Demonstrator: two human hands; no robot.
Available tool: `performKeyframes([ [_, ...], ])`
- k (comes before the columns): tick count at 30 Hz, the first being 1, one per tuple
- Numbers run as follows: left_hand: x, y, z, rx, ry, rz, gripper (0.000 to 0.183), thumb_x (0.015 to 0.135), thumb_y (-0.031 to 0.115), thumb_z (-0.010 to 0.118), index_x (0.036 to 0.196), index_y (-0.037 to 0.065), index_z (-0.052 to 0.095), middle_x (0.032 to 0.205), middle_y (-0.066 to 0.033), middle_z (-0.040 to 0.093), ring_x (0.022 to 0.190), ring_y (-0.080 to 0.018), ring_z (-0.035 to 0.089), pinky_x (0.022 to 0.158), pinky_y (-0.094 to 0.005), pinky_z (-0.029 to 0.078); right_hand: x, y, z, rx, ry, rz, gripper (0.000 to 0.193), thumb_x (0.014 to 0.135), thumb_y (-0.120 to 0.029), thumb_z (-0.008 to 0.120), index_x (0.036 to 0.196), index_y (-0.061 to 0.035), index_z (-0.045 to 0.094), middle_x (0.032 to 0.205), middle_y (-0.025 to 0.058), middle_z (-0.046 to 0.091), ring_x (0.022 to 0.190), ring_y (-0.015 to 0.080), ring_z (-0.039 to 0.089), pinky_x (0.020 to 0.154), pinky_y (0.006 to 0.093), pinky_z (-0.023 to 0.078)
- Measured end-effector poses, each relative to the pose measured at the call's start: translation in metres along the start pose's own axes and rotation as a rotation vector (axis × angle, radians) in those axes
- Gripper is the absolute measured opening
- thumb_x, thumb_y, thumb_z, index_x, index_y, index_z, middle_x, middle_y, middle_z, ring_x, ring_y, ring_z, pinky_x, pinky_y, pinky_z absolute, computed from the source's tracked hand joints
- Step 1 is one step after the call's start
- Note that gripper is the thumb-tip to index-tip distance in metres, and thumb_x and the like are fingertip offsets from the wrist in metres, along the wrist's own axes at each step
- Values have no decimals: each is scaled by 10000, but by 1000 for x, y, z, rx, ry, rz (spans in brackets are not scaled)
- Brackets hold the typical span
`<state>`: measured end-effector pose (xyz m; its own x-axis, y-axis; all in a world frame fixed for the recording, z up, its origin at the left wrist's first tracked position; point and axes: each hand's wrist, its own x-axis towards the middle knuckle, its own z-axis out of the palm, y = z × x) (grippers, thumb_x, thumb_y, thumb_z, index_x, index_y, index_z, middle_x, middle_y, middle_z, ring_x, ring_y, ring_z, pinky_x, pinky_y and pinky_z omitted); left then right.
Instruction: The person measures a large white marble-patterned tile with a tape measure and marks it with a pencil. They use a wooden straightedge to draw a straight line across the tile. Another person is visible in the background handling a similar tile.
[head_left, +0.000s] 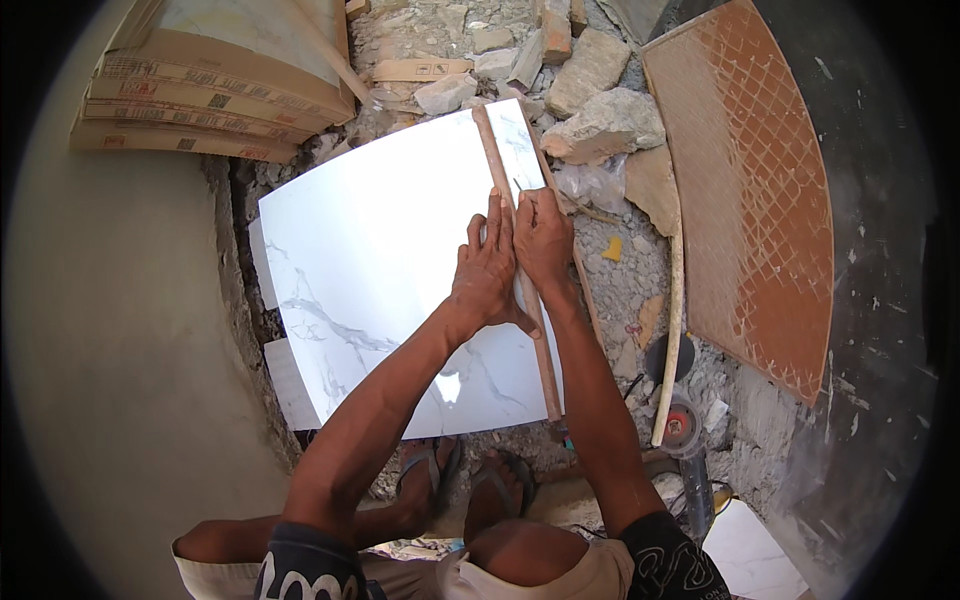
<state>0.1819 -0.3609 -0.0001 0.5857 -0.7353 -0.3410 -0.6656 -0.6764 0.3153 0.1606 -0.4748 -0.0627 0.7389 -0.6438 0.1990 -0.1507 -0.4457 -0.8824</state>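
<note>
A large white tile [370, 240] with grey marble veins lies flat in front of me. Along its right part runs a straight brown strip [545, 375], from the far edge to the near edge. My left hand [484, 272] presses down on this strip, its fingers stretched forward and its thumb spread toward me. Just right of the strip, my right hand [545, 238] is closed with its fingertips close to the tile. Something thin seems to stick out by its fingertips, too small to name. A bare band of tile shows beyond the right hand.
Stacked cardboard tile boxes [200, 100] stand far left. Broken stones [605, 125] and rubble lie at the far side and right. A reddish-brown panel [765, 200] rests at right, with a pale stick [673, 340] and an angle grinder [683, 428] nearby. My sandalled feet [495, 485] are close to the tile.
</note>
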Motion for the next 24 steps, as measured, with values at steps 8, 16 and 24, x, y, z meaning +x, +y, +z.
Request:
performKeyframes([
  [8,1,-1,3,-11,26,21,1763,228,529,1011,1570,-105,57,1644,-319,5,1414,-535,229,1049,-581,426,0,-1,-1,-10,-4,18,162,1006,-192,550,970,-40,594,774,197,680,705,407,685,606,480,502],
  [16,3,0,2,25,-26,-7,1788,233,543,1011,1612,10,4,1652,-305,-15,1433,-548,197,1051,-625,400,2,-3,-3,-40,-32,41,180,996,-200,548,947,-34,597,761,211,680,690,426,673,610,511,502],
  [24,0,3,-4,12,-27,19,1762,222,512,1017,1597,-16,51,1648,-302,-5,1410,-554,202,1024,-621,414,21,-20,-5,-263,-256,74,192,937,-199,623,923,-10,589,758,234,689,728,441,696,634,527,520],
])
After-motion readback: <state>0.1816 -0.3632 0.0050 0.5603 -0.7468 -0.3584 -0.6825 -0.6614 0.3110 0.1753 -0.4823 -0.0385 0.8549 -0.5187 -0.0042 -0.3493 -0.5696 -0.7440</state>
